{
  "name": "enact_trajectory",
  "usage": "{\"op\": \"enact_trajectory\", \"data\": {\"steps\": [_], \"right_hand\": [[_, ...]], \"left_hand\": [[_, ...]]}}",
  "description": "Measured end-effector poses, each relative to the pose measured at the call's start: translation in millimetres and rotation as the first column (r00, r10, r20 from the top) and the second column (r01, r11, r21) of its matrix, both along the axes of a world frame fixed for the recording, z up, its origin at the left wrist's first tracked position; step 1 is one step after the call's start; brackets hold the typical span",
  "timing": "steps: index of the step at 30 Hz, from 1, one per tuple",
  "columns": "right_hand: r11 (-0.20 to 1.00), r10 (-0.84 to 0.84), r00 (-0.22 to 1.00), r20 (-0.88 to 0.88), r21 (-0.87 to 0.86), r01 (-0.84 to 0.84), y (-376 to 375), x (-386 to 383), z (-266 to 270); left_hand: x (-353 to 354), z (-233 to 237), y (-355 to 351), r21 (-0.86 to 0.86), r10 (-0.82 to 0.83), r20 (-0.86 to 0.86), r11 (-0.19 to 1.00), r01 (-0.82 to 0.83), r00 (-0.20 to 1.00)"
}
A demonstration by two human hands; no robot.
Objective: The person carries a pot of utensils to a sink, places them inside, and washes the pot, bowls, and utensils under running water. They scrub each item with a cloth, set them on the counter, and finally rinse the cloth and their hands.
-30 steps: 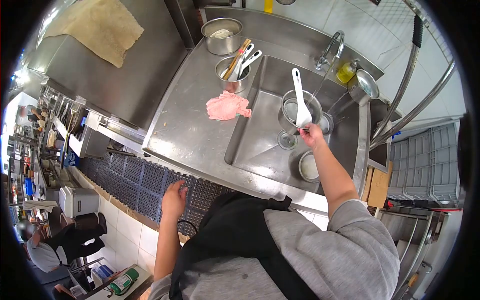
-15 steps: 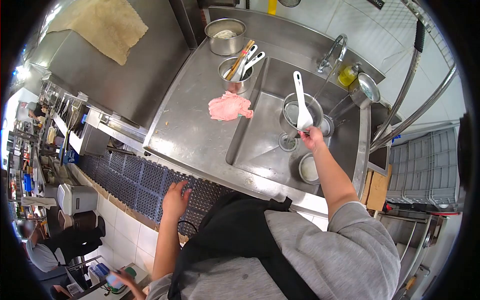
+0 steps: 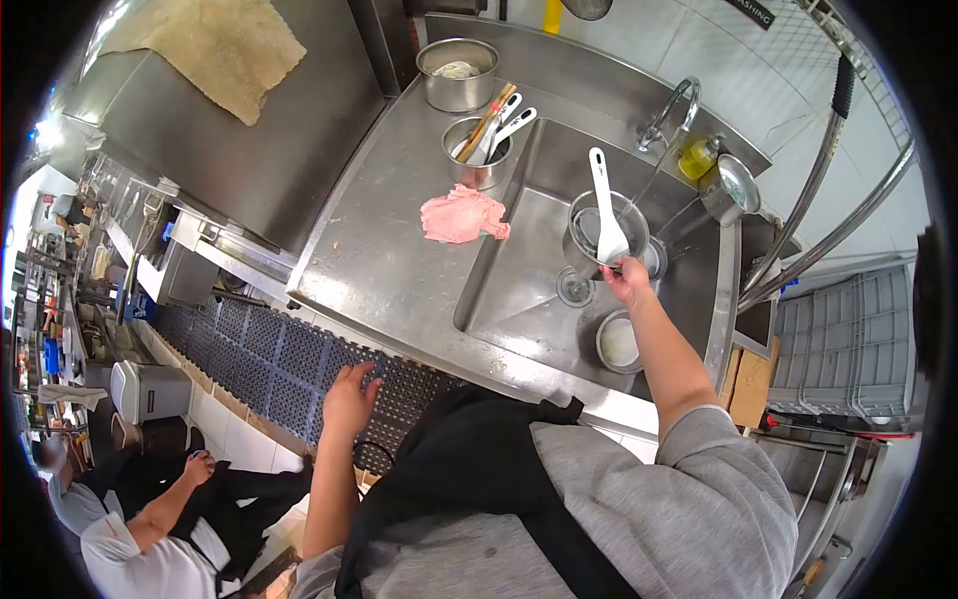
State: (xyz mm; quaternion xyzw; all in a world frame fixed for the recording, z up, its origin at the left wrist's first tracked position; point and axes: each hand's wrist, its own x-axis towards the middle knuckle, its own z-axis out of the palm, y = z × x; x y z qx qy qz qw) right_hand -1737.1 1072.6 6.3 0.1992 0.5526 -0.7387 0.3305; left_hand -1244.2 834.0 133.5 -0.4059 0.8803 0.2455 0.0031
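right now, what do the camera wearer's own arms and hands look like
The left hand and right hand wear no gloves. The forearms are uncovered below short, mottled grey sleeves. A black apron is worn over the shirt.

Right grip [image 3: 629, 283] meets steel pot [image 3: 581, 250] and white paddle [image 3: 608, 225] — left grip [image 3: 349, 402] hangs loose.

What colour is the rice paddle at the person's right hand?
White; the rice paddle shows best in the head view.
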Motion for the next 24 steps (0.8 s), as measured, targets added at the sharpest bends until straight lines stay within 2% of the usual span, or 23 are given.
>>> {"op": "enact_trajectory", "data": {"steps": [2,4,5,6,7,8,9,10,13,15,16,17,18,19,20,22,23,24], "right_hand": [[1.0,0.008,1.0,-0.009,0.023,-0.008,1,0,12],[0.995,0.068,0.99,-0.127,0.077,-0.059,4,1,24],[0.984,0.163,0.981,-0.109,0.097,-0.152,12,-13,14],[0.982,0.17,0.979,-0.111,0.097,-0.159,9,-9,27],[0.957,0.269,0.952,-0.147,0.15,-0.247,8,6,63],[0.921,0.366,0.913,-0.178,0.207,-0.329,7,17,94],[0.888,0.448,0.875,-0.185,0.204,-0.412,8,21,110],[0.887,0.45,0.873,-0.187,0.205,-0.414,4,28,129],[0.784,0.62,0.772,-0.143,0.151,-0.602,-26,72,189],[0.764,0.645,0.756,-0.11,0.1,-0.638,-54,102,197],[0.777,0.629,0.77,-0.104,0.088,-0.623,-71,125,207],[0.748,0.661,0.75,-0.039,0.116,-0.653,-87,137,202],[0.746,0.665,0.746,-0.038,0.065,-0.663,-103,155,199],[0.723,0.687,0.722,-0.082,-0.025,-0.69,-118,174,194],[0.648,0.744,0.652,-0.146,-0.079,-0.758,-131,185,175],[0.661,0.741,0.66,-0.124,-0.038,-0.749,-154,207,158],[0.556,0.824,0.552,-0.128,-0.009,-0.831,-161,213,158],[0.44,0.891,0.434,-0.131,0.02,-0.898,-166,215,159]], "left_hand": [[0,-1,-1,0.027,-0.002,-0.042,1.0,0.003,0.999],[-3,1,-2,0.054,0.0,-0.085,0.999,0.005,0.996],[-7,3,-3,0.094,-0.01,-0.147,0.995,0.024,0.989],[-12,7,-4,0.132,-0.017,-0.21,0.99,0.046,0.978],[-20,12,-4,0.133,-0.011,-0.212,0.99,0.04,0.977],[-30,19,-4,0.174,-0.019,-0.282,0.982,0.07,0.959],[-41,25,-4,0.212,-0.024,-0.352,0.972,0.105,0.936],[-53,31,-5,0.211,-0.022,-0.354,0.972,0.103,0.935],[-90,43,-8,0.292,-0.056,-0.428,0.936,0.197,0.902],[-107,47,-9,0.472,0.089,-0.574,0.848,0.24,0.814],[-111,52,-9,0.469,0.084,-0.579,0.848,0.247,0.811],[-114,60,-9,0.624,0.283,-0.548,0.765,0.159,0.787],[-116,65,-10,0.761,0.468,-0.477,0.644,0.083,0.744],[-115,60,-13,0.8,0.525,-0.436,0.599,0.047,0.731],[-112,58,-16,0.797,0.522,-0.44,0.602,0.05,0.731],[-99,51,-23,0.752,0.592,-0.503,0.658,-0.018,0.63],[-90,37,-35,0.701,0.565,-0.537,0.712,-0.042,0.626],[-82,26,-43,0.706,0.589,-0.538,0.705,-0.059,0.603]]}}
